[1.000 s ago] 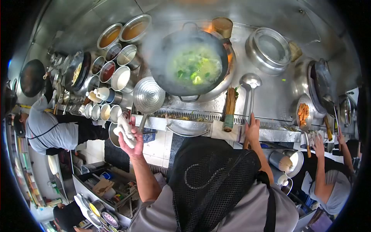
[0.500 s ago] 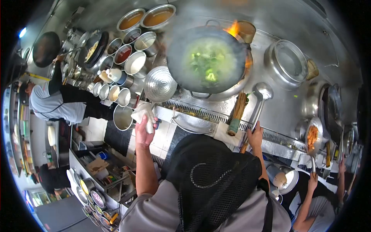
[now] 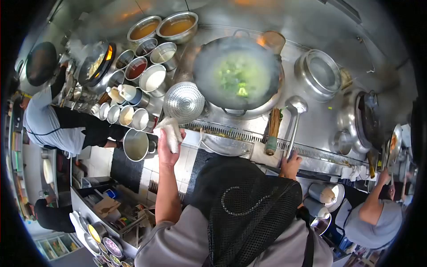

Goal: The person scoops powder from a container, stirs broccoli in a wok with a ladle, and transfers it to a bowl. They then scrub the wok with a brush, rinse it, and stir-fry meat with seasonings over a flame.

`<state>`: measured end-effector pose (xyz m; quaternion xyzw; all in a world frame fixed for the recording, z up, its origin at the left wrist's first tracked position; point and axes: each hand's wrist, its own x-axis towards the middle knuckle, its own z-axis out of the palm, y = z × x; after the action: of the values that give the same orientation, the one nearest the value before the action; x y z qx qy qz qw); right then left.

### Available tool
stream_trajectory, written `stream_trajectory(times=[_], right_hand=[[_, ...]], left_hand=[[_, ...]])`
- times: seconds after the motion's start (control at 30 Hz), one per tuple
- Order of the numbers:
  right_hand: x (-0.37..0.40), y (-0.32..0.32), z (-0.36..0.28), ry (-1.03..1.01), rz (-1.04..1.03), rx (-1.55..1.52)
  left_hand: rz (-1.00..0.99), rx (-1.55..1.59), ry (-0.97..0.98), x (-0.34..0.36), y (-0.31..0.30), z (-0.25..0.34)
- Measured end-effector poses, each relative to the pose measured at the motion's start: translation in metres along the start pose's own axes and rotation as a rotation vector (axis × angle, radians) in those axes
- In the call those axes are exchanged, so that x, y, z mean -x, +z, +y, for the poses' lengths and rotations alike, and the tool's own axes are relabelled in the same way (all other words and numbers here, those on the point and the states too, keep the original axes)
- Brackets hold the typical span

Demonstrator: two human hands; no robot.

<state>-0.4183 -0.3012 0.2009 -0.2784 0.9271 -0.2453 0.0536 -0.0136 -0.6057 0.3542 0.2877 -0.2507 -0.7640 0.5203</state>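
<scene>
Across the steel tabletop [image 3: 322, 122], steam blurs the greens [image 3: 240, 80] in a black wok [image 3: 213, 95]. The left hand [image 3: 166, 152] is closed on a white cloth [image 3: 170, 133] just beside the skimmer [image 3: 183, 102], whose handle is hidden. The right hand [image 3: 290, 166] grips the ladle [image 3: 298, 104] by its handle, partly covering it.

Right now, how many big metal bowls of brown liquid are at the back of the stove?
2. One bowl stands back and left of the steaming wok; the other bowl is just left of that one.
</scene>
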Motion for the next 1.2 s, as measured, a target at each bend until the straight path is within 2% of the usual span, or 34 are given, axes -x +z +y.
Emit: stream_trajectory(times=[0.1,0.17,0.2,0.23,0.3,0.33,0.37,0.43,0.47,0.5,0.57,0.67,0.83,1.03,1.17,1.2], right_hand=[[-0.003,0.002,0.003,0.015,-0.042,0.033],[-0.012,-0.008,-0.007,0.038,-0.182,0.011],[-0.013,-0.011,-0.011,-0.038,-0.09,0.033],[-0.019,-0.013,-0.011,-0.037,-0.081,0.045],[-0.027,-0.017,-0.003,0.198,-0.049,-0.248],[-0.025,-0.025,-0.003,0.06,0.017,-0.207],[-0.016,-0.036,-0.01,0.062,0.019,-0.2],[0.018,-0.072,-0.05,0.203,-0.042,-0.301],[0.036,-0.091,-0.071,0.228,-0.064,-0.427],[0.044,-0.107,-0.086,0.23,-0.066,-0.418],[0.062,-0.135,-0.106,0.221,-0.161,-0.706],[0.057,-0.16,-0.135,0.192,-0.288,-0.667],[0.029,-0.153,-0.168,0.14,-0.499,-0.539],[0.011,-0.127,-0.216,0.167,-0.684,-0.508],[0.002,-0.113,-0.235,0.234,-0.819,-0.668],[-0.001,-0.111,-0.239,0.376,-0.884,-0.847]], left_hand=[[0.003,0.08,-0.055,-0.002,-0.017,0.01],[-0.022,0.096,-0.08,-0.003,-0.027,0.014],[-0.055,0.102,-0.091,-0.004,-0.03,0.016],[-0.088,0.109,-0.098,-0.005,-0.033,0.018],[-0.091,0.12,-0.113,-0.004,-0.044,0.018],[-0.073,0.122,-0.132,-0.003,-0.049,0.019],[-0.054,0.125,-0.147,-0.003,-0.053,0.019],[-0.051,0.113,-0.176,-0.002,-0.057,0.022],[-0.049,0.096,-0.2,-0.001,-0.058,0.022],[-0.044,0.101,-0.207,-0.002,-0.06,0.023],[-0.061,0.079,-0.267,-0.006,-0.062,0.023],[-0.094,0.067,-0.308,-0.017,-0.062,0.014],[-0.147,-0.018,-0.289,-0.023,-0.046,0.005],[-0.06,-0.081,-0.226,-0.002,-0.058,0.001],[0.005,0.02,-0.197,0.015,-0.077,0.0],[0.056,0.049,-0.194,0.019,-0.079,0.0]])
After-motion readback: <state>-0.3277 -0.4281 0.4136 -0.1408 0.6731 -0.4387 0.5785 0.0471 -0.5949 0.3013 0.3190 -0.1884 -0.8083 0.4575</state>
